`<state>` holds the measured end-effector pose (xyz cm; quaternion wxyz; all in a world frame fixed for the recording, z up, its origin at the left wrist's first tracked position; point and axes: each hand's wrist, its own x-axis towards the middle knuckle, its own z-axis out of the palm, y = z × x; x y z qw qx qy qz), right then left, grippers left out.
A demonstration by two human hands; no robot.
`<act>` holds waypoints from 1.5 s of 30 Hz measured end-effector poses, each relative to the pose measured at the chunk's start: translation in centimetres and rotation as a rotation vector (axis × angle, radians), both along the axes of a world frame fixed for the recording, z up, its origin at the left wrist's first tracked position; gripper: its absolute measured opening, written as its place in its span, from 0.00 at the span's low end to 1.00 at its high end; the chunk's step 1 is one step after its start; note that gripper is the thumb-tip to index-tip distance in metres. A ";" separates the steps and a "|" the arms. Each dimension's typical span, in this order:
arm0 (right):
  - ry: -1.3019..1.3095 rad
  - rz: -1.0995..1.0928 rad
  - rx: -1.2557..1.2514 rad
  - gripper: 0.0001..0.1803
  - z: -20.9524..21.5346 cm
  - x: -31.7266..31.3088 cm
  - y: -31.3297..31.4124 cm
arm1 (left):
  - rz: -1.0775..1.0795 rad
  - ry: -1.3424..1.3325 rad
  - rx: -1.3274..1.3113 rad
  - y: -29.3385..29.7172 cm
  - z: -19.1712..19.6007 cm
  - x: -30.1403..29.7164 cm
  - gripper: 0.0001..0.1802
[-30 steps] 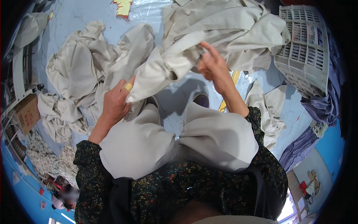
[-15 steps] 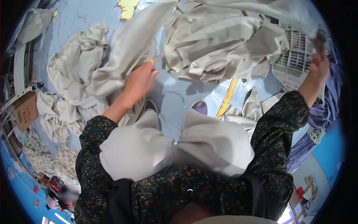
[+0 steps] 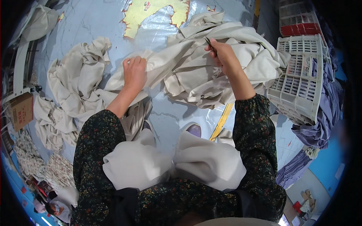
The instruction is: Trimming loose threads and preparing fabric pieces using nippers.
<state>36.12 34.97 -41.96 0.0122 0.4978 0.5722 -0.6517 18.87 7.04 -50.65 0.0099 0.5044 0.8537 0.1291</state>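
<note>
My left hand [image 3: 135, 73] is closed on a stretch of beige cloth [image 3: 167, 62] that runs right from its fist to the large heap. My right hand [image 3: 225, 56] grips a small dark pointed tool that looks like thread snips [image 3: 209, 44], above the large beige cloth heap [image 3: 203, 84]. The fingers partly hide the tool, and whether they also pinch cloth I cannot make out. A second beige cloth pile [image 3: 75, 71] lies on the left, meeting the held cloth near my left wrist.
White plastic crates [image 3: 298, 83] stand at the right with purple cloth [image 3: 320, 124] beside them. A cardboard box [image 3: 21, 110] and floral cloth [image 3: 32, 154] are at the left. Yellow patches [image 3: 151, 15] and a yellow strip [image 3: 222, 122] mark the grey floor. Beige cloth covers my knees.
My right hand has come in from the far right to above the large heap, still holding the dark tool. The raised, blurred cloth has dropped. My left hand stays closed on cloth.
</note>
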 end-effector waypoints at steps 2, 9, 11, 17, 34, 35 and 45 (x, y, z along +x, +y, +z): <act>-0.102 0.022 -0.025 0.24 -2.0 -0.2 -0.1 | 0.015 -0.033 0.031 -0.3 1.2 0.0 0.14; -0.089 -0.036 0.073 0.23 -6.2 -1.4 -0.3 | 0.007 -0.114 0.106 -1.0 2.1 0.5 0.19; -0.065 -0.062 0.052 0.22 -6.5 -2.1 -0.6 | 0.003 -0.127 0.091 -1.4 2.4 0.5 0.19; 0.074 -0.142 0.104 0.19 -6.1 -3.0 -1.3 | -0.028 -0.184 0.114 -2.0 2.7 0.0 0.19; 0.619 -0.616 0.658 0.10 23.5 14.6 14.2 | -0.388 -0.896 -0.173 -1.5 4.1 1.7 0.50; 0.558 -0.751 0.693 0.09 21.6 16.3 15.1 | -0.349 -0.883 -0.183 -1.0 1.9 2.5 0.50; 0.001 -0.898 0.715 0.09 16.0 28.5 12.5 | -0.017 -0.702 0.014 4.9 -6.2 -0.6 0.15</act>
